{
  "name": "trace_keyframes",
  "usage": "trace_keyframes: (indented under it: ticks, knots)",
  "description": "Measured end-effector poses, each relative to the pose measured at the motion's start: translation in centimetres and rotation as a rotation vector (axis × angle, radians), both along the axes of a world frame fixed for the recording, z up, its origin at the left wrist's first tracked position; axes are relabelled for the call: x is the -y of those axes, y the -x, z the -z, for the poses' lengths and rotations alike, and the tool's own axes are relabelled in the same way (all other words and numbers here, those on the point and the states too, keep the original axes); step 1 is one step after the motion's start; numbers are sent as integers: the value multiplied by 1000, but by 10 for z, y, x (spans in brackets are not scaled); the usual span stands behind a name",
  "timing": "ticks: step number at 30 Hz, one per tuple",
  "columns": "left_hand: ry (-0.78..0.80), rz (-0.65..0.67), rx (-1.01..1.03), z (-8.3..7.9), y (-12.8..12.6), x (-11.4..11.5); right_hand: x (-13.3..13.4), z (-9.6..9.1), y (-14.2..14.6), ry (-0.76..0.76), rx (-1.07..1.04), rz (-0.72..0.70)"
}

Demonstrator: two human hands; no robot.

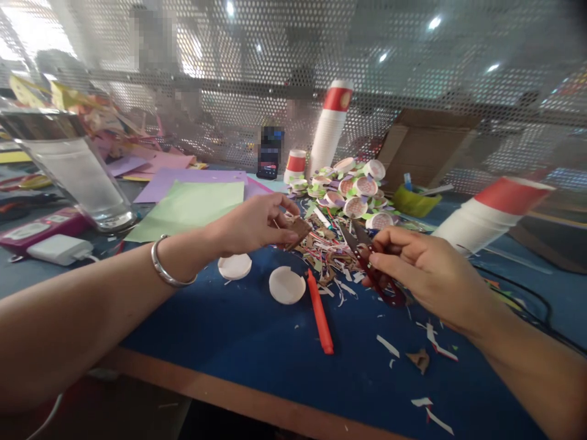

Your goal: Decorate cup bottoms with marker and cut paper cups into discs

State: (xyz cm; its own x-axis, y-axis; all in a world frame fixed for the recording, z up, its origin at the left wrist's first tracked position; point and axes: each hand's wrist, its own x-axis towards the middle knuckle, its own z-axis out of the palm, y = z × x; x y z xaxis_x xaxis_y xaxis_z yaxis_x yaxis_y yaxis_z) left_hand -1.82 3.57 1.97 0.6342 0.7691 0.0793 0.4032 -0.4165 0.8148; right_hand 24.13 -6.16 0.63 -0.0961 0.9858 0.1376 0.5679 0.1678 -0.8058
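Between the thumb and fingers of my left hand (pixel 257 223) is a small brown cardboard piece (pixel 299 230). My right hand (pixel 422 272) grips dark red-handled scissors (pixel 373 269), whose blades point up and left, apart from the cardboard. Beneath both hands spreads a heap of paper scraps (pixel 337 269). Two white paper cup bottoms lie nearer to me, one round disc (pixel 287 285) and another disc (pixel 235 266) to its left. A red-orange marker (pixel 320 315) rests on the blue tabletop (pixel 220 342) between my arms.
Behind the scraps sit several decorated cup bottoms (pixel 355 206) and a tall cup stack (pixel 328 131). Another cup stack (pixel 490 214) leans at right. On the left are a water glass (pixel 80 177), green paper (pixel 197 208) and a white charger (pixel 61 249). A perforated screen (pixel 257 67) stands behind.
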Motion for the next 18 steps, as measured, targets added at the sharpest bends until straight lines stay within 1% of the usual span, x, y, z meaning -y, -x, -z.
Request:
trace_keyframes:
  ticks: [5,10,14,18]
  knots:
    - [186,-24,201,5,-8,8,4,3,10,79,-255,14]
    - [341,-23,311,8,-18,20,8,6,21,167,-354,18]
    - [444,-11,419,6,-23,30,8,9,27,138,-364,23]
    - [516,-63,525,4,-26,34,9,12,30,100,-423,57]
